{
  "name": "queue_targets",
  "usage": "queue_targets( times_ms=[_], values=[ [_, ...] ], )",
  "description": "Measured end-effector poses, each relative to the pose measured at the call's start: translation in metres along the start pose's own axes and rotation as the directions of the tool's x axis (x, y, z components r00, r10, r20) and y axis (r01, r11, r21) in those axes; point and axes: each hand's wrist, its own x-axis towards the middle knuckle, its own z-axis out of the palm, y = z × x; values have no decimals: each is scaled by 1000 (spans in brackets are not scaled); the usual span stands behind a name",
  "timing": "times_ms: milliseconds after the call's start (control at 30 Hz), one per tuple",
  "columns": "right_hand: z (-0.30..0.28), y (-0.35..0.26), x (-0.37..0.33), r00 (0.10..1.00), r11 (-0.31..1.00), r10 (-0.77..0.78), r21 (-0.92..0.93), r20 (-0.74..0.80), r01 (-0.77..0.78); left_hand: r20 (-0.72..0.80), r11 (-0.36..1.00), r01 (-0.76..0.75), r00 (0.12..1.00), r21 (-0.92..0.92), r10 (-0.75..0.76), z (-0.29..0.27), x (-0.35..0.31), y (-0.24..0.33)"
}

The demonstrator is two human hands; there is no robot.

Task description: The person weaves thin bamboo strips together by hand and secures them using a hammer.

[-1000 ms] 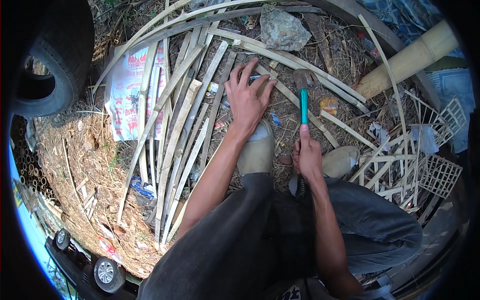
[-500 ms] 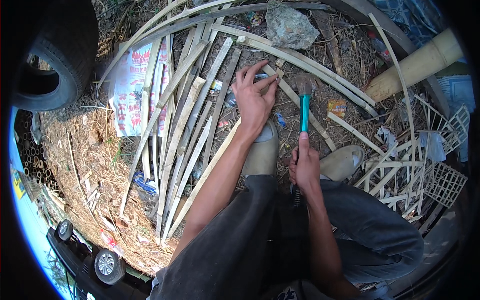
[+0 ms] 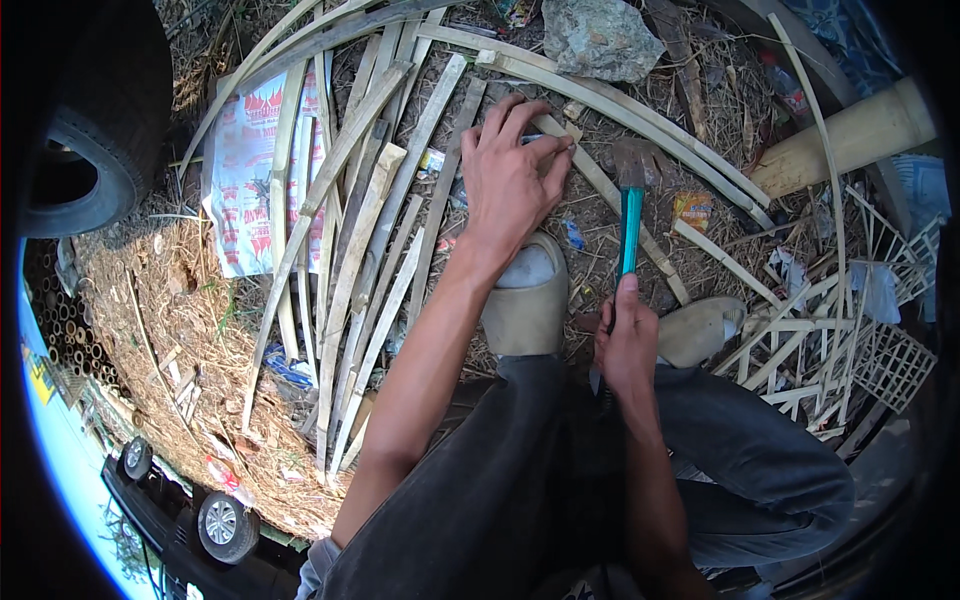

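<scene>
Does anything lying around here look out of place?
Yes, litter: an orange packet lies to the right of the hammer in the right hand, and a small blue scrap lies left of it. Both look odd on straw-strewn ground among pale strips.

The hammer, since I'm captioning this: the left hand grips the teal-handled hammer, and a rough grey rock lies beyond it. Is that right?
Not quite: the head view shows the right hand, not the left hand, gripping the teal-handled hammer. The rough grey rock does lie beyond it.
</scene>
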Motion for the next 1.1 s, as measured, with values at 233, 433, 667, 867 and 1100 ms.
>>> queue_targets(
  times_ms=[233, 433, 667, 867, 1100],
  values=[
    [6, -9, -8, 992, 988, -124, 86, -6, 124, 44, 999, -37, 998, -35, 38, -7, -1, -8],
    [6, 9, 0, 993, 994, -105, 37, 46, 104, 55, 995, 8, 998, -98, -3, -5, -8, -10],
    [7, 10, -3, 991, 992, -99, 81, 85, 92, 30, 994, 19, 999, -105, -16, -5, -5, -10],
    [7, 8, -16, 972, 978, -190, 118, 139, 174, 81, 1000, -10, 997, 19, 9, -8, -4, -1],
    [12, 12, -17, 981, 987, -123, 126, 150, 104, 157, 998, -34, 987, 45, 26, -9, -5, -1]
  ],
)
